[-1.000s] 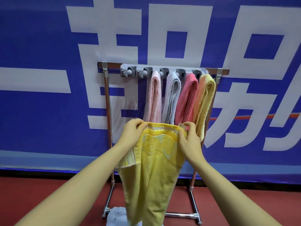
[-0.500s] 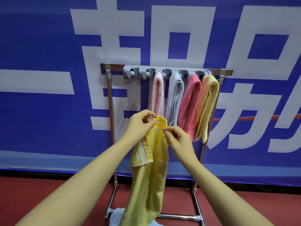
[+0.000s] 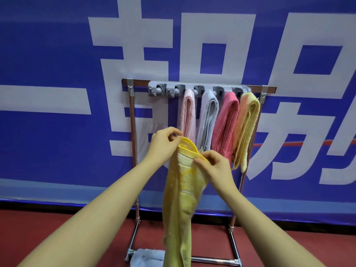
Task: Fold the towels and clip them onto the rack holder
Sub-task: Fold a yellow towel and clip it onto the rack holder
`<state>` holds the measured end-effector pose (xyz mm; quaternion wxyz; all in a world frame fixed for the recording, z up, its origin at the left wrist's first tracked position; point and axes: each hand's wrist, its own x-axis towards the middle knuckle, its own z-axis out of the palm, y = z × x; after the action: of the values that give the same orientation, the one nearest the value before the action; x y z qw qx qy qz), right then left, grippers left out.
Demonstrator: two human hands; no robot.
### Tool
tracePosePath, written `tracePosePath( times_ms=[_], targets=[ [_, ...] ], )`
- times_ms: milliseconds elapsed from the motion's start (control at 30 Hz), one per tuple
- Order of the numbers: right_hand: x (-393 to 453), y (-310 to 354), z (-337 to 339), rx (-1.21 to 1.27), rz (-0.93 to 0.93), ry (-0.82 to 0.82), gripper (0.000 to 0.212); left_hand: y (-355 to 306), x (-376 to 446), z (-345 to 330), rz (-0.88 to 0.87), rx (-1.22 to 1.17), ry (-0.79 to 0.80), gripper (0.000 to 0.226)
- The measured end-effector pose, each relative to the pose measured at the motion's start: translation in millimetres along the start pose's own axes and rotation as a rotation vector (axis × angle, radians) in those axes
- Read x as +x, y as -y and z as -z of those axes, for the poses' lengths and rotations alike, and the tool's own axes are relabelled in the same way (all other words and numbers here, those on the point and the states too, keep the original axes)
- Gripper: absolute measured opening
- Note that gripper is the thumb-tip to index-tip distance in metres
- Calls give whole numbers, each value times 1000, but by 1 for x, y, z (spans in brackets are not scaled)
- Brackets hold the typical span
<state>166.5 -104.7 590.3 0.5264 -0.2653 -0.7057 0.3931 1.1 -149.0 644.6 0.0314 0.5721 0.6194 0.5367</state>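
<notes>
Both hands pinch yellow towel [image 3: 185, 185] top fold: left hand [image 3: 163, 144] higher, right hand [image 3: 215, 164] lower. Towel hangs vertical, below free clips [image 3: 169, 90] at holder [image 3: 198, 90] left end; left hand nearer.

A person's left hand [image 3: 163, 145] and right hand [image 3: 215, 166] are holding a towel [image 3: 183, 189] between them in front of a standing rack [image 3: 133, 151]. Behind the hands, four folded towels [image 3: 217, 124] are hanging side by side from the right-hand clips of the holder bar [image 3: 196, 89]; the two leftmost clips are standing empty. Another towel [image 3: 146, 257] is lying on the floor [image 3: 57, 228] at the rack's base, before the banner wall [image 3: 57, 74].
</notes>
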Motion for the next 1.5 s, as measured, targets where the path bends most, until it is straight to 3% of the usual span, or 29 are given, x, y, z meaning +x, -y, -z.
tracePosePath(
  times_ms=[167, 267, 367, 500, 633, 833, 1033, 1200, 1333, 1500],
  targets=[
    [7, 11, 8, -3, 38, -31, 13, 12, -18, -7, -11, 63, 198, 24],
    [9, 13, 12, -7, 48, -39, 11, 20, -22, -9, -39, 92, 237, 23],
    [8, 14, 15, -23, 41, -61, 10, 21, -24, -9, -1, -24, 262, 20],
    [6, 13, 17, -59, 16, -18, 14, 20, -25, -11, 39, -1, 305, 32],
    [4, 9, 23, -79, -15, 26, 21, 19, -24, -11, 63, -42, 245, 35],
    [9, 10, 23, -73, -27, -56, 25, 15, -23, -13, 72, -79, 145, 26],
    [15, 9, 21, -43, -24, -91, 27, 13, -19, -4, -7, 115, 268, 26],
    [16, 4, 28, -71, -52, -38, 29, 12, -16, -2, -53, 110, 201, 16],
    [15, -2, 31, -125, -97, -47, 19, 10, -15, -4, -36, 72, 122, 13],
    [17, -5, 30, -111, -93, -119, 5, 9, -12, 1, -61, 99, 134, 12]
  ],
)
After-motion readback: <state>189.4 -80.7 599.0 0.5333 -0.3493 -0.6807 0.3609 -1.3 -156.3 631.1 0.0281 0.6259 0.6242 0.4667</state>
